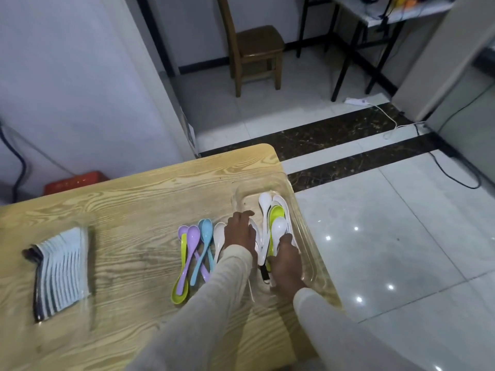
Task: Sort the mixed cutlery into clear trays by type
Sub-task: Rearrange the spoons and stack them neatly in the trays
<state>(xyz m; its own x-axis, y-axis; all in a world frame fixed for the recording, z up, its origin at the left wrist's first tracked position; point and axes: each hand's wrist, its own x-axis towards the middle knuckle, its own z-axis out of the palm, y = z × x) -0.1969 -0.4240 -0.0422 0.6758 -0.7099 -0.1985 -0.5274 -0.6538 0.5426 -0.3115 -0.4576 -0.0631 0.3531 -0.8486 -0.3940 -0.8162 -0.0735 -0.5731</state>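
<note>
Cutlery split: white spoons [278, 228] piled in clear tray [308, 238] at worktop [128, 210] right edge, coloured spoons [193, 253] loose just left. Left hand [239, 232] spread flat at tray's left rim; right hand [286, 263] inside tray, grip unreadable.

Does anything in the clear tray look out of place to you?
Yes. One green spoon lies among the white spoons in the tray. A small black thing by the right hand also stands out; I cannot tell what it is. The tray sits right at the table edge.
</note>
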